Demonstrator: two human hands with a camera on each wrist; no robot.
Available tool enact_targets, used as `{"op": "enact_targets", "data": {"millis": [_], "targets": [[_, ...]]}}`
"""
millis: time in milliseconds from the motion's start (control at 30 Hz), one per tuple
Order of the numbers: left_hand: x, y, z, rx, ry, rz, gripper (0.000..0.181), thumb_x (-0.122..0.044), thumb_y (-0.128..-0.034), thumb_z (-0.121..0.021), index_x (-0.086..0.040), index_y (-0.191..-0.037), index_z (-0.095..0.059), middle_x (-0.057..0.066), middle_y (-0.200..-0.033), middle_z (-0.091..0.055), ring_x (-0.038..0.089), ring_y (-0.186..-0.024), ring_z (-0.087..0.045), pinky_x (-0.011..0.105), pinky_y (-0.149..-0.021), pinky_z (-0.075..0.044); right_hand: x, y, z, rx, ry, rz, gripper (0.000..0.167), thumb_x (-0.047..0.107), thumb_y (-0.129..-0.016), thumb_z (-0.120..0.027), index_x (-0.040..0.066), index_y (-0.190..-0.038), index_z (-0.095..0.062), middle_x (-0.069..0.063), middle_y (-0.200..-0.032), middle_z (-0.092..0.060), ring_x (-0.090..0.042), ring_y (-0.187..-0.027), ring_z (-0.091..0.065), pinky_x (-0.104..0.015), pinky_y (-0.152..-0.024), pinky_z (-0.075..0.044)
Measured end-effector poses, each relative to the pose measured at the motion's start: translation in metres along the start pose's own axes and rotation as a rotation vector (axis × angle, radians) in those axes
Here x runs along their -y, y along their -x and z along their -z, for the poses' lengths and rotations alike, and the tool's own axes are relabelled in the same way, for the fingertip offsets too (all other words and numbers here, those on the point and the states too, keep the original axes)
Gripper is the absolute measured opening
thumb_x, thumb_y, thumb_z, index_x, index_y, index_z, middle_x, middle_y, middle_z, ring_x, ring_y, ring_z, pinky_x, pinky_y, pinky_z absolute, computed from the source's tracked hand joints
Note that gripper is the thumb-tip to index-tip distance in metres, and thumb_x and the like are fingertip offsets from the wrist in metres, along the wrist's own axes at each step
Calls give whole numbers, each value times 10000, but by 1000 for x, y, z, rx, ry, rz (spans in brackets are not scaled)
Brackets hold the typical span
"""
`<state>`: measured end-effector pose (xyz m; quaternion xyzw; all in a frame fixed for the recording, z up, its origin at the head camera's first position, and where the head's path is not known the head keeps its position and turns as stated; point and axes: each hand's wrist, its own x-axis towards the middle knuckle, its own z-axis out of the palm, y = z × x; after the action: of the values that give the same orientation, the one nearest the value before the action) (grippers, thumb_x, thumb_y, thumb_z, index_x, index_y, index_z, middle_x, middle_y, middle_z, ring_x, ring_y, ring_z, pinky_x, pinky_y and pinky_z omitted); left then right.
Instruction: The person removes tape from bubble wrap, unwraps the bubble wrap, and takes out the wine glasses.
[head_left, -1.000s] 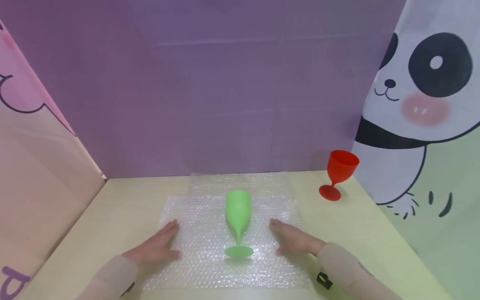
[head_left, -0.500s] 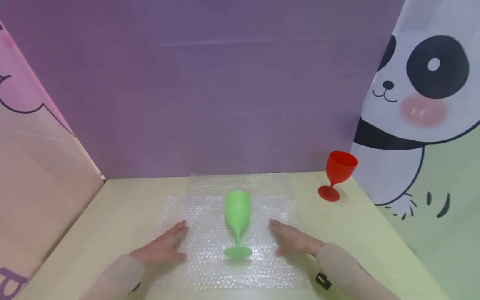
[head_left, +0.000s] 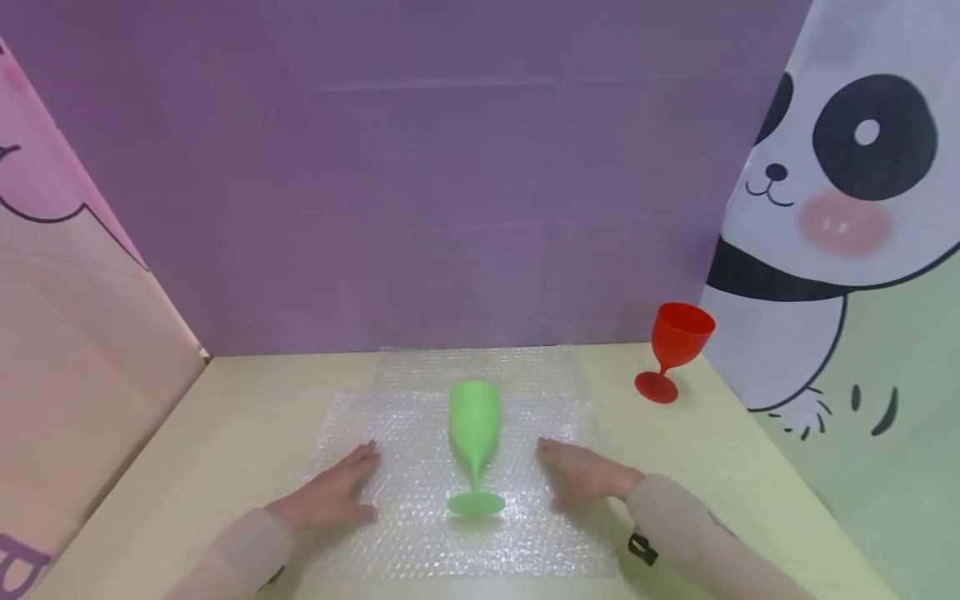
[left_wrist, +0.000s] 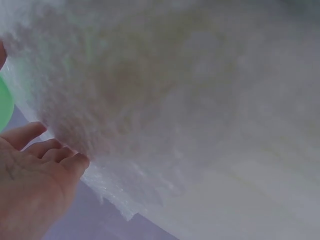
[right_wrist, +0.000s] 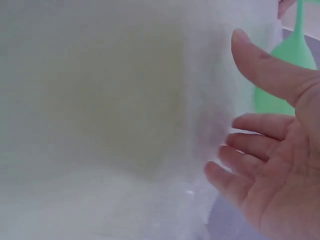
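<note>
A green plastic goblet lies on a sheet of clear bubble wrap, its bowl toward the back and its foot toward me. To its left is my left hand, fingers extended, apart from the goblet and at the left part of the wrap. My right hand mirrors it on the other side, thumb spread from the fingers, also apart from the goblet. Both wrist views show the palms holding nothing: the left hand and the right hand, with fingertips at the wrap. Whether they press on it I cannot tell.
A red goblet stands at the back right corner of the pale table. Behind the table hangs a purple backdrop. A panda-printed sheet flanks the right side, and a pinkish panel the left.
My left hand has shifted a little to the right, toward the green goblet. The right hand stays nearly in place. Neither goblet has moved on the table.
</note>
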<state>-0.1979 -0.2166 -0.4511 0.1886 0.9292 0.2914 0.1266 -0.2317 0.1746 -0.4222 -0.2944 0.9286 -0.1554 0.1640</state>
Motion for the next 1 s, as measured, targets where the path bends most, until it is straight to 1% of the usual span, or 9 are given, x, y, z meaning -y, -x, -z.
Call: {"op": "enact_targets", "data": {"millis": [100, 200, 400, 500, 567, 633, 700, 800, 1000], "targets": [[0, 0, 0, -8, 11, -4, 831, -316, -755, -711, 51, -1386, -314, 224, -1506, -132, 427, -1368, -136, 594, -1091, -138, 4, -5, 11, 8, -52, -60, 862, 199, -714, -748, -107, -1374, -285, -270, -1439, -294, -421, -1329, -275, -510, -1115, -225], [-1, -1, 1, -13, 21, -3, 830, -315, -750, -715, 47, -1385, -320, 219, -1507, -139, 424, -1368, -144, 589, -1093, -142, 10, -16, 23, -42, -169, -132, 836, 207, -722, -748, -81, -1374, -313, -246, -1417, -355, -407, -1313, -315, -511, -1102, -258], [-1, -2, 2, -13, 14, -1, 824, -297, -745, -721, 51, -1380, -328, 216, -1505, -151, 421, -1367, -153, 582, -1096, -149, 24, -48, 42, -140, -521, -245, 827, 315, -758, -727, -57, -1376, -324, -229, -1392, -397, -386, -1262, -398, -498, -1048, -353], [0, -3, 1, -16, 16, -1, 825, -291, -744, -723, 52, -1380, -327, 214, -1506, -151, 418, -1368, -153, 580, -1098, -147, 32, -62, 49, -138, -705, -308, 828, 310, -763, -725, -77, -1361, -302, -241, -1396, -360, -387, -1255, -400, -478, -1040, -374], [1, -3, 0, -20, 25, 6, 828, -288, -739, -726, 50, -1381, -326, 209, -1508, -149, 414, -1370, -150, 581, -1099, -142, 37, -71, 52, -115, -810, -348, 736, 283, -763, -727, -91, -1283, -365, -225, -1383, -363, -376, -1256, -397, -458, -1040, -383], [1, -4, -1, -25, 28, 16, 832, -286, -733, -730, 46, -1381, -328, 205, -1508, -150, 409, -1372, -153, 579, -1101, -143, 42, -80, 54, -102, -907, -377, 781, 254, -759, -735, -119, -1298, -309, -239, -1410, -307, -385, -1268, -377, -448, -1045, -383], [2, -4, -2, -29, 28, 25, 833, -283, -728, -733, 43, -1381, -330, 204, -1508, -151, 407, -1372, -155, 574, -1103, -144, 47, -91, 54, -87, -952, -414, 818, 270, -754, -739, -118, -1315, -288, -233, -1424, -304, -390, -1277, -368, -458, -1044, -381], [4, -4, -3, -32, 31, 30, 829, -278, -730, -731, 38, -1383, -330, 203, -1508, -149, 405, -1372, -156, 569, -1104, -144, 55, -103, 50, -85, -946, -472, 917, 312, -737, -748, -96, -1375, -232, -238, -1424, -326, -400, -1261, -393, -492, -1012, -404], [4, -3, -4, -34, 44, 21, 833, -276, -732, -727, 41, -1386, -321, 205, -1509, -140, 406, -1374, -146, 568, -1105, -133, 69, -119, 35, -107, -1005, -549, 810, 316, -711, -768, -68, -1304, -370, -233, -1235, -487, -373, -1106, -518, -501, -886, -497]]}}
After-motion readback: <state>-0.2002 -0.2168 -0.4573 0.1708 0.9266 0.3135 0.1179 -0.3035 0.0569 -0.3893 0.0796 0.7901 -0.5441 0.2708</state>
